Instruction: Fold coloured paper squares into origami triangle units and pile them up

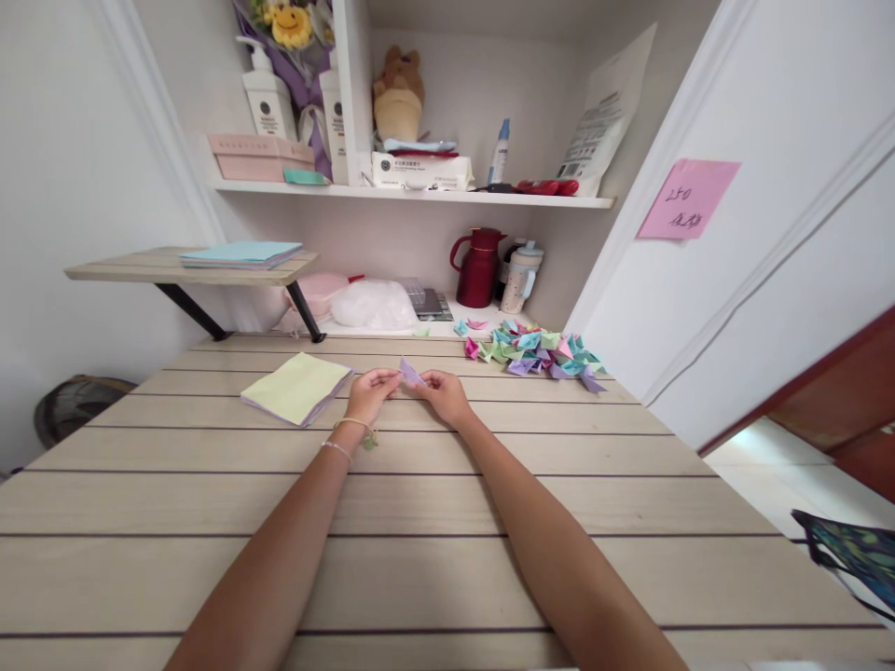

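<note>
Both my hands meet over the far middle of the wooden table [419,503], pinching a small folded purple paper piece [410,373]. My left hand [369,391] grips its left end with closed fingers; a thin bracelet circles that wrist. My right hand [442,392] holds the right end, fingers closed on it. A stack of square paper sheets [297,387], pale yellow on top, lies just left of my left hand. A pile of several folded paper pieces [538,354] in green, pink, blue and purple lies at the far right of the table.
A small raised wooden shelf [188,268] with blue sheets stands at the back left. Behind the table sit a red jug [479,268], a cup, a plastic bag [374,306] and a pink tub. A wall shelf above carries bottles and boxes. A white door [734,308] bears a pink note.
</note>
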The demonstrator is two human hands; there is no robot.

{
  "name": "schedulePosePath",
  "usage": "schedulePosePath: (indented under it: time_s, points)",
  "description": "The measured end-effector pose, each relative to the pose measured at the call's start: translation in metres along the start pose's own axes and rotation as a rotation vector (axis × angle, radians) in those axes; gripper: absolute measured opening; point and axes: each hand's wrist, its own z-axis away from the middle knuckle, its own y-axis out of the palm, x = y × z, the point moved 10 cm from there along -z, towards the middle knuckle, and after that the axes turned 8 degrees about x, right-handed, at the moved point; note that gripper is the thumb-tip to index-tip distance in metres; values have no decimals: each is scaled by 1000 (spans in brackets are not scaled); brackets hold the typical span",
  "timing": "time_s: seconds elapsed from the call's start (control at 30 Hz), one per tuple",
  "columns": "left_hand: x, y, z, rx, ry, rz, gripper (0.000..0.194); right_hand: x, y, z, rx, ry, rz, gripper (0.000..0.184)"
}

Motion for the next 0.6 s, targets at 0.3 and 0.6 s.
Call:
schedulePosePath:
  time_s: [0.3, 0.6]
  points:
    - [4, -3, -2, -7, 3, 39, 31, 10, 5, 2, 90, -58, 79, 34]
    - [0, -9, 2, -73, -4, 136, 34, 10, -11, 2, -24, -104, 63, 24]
